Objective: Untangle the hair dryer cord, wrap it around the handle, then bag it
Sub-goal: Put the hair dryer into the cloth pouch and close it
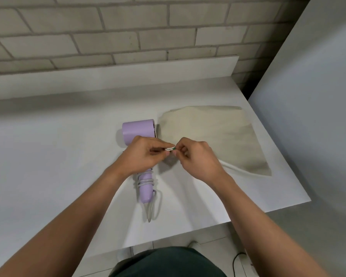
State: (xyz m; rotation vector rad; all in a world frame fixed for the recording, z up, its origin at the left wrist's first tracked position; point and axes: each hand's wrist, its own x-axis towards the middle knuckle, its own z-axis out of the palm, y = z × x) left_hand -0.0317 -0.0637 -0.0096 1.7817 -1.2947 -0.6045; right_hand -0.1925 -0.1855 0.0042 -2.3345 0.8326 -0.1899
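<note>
Hair dryer (pixel 138 134) lies on the white table (pixel 48 156), lilac, barrel toward the brick wall (pixel 128 27), handle (pixel 145 188) pointing back toward the person. Cord (pixel 146 181) is wound in several pale turns around the lower handle; a loose loop of it trails off the handle's end onto the table, nearer the person.

Bag (pixel 214 134), beige cloth, lies flat just to the right of the dryer, its left edge close beside the barrel's end. Cannot tell whether they touch.

Both hands meet over the dryer's upper handle, just below the barrel. Left hand (pixel 142 154) covers the junction of barrel and handle, thumb and forefinger pinched on a small whitish piece (pixel 169 149) held between the two hands. Right hand (pixel 198 156) pinches the same piece from the other side, its fingertips at a small green spot on the piece's right end. Each grip is closed on it. What the piece is cannot be made out; it is too small. Whether it joins the cord cannot be seen either.

A pale strip (pixel 236 169) runs out from under the right hand along the bag's near edge.
</note>
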